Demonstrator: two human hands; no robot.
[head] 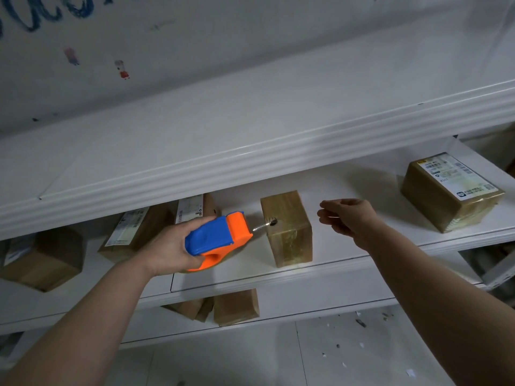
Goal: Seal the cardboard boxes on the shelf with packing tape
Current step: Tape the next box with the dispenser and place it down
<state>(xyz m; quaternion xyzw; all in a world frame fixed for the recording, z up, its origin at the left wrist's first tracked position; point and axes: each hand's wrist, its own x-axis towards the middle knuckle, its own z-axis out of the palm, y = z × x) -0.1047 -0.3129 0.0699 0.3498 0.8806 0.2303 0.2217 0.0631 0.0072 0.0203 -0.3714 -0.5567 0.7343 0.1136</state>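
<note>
Dispenser (220, 238) gripped by left hand (164, 246); right hand (345, 215) hovers, curled.

1. The tape dispenser (220, 238) is smooth moulded plastic in blue and orange, with a soft sheen.
2. Its serrated blade (260, 226) looks like bare metal and glints.
3. The middle box (288, 227) is brown cardboard under glossy, slightly wrinkled tape.
4. The right-hand box (446, 207) is also shiny with tape; its label (457, 174) is white printed paper.
5. The far-left box (41, 257) shows plain matt cardboard.
6. The shelf (250, 162) is white, smooth and semi-gloss.
</note>
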